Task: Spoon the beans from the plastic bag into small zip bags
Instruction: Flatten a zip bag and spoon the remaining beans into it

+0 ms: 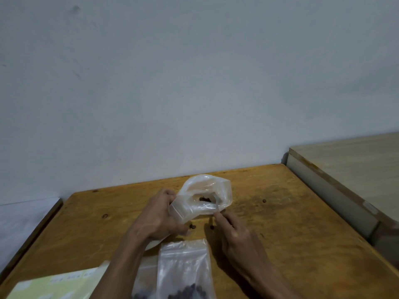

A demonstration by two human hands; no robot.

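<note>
Left hand [158,214] grips the plastic bag [203,196] open on the tabletop [291,223]; right hand [234,228] pinches a spoon [216,204] among its last beans [203,199]. Tilting the bag should gather them.

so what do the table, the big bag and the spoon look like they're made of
Table: seemingly wood with an orange-brown finish; grain, knots and dark stains show.
Big bag: thin translucent plastic, crinkled and glossy, beans visible through it.
Spoon: probably metal, going by its pale grey glint, but it is small and blurred, so uncertain.
</note>
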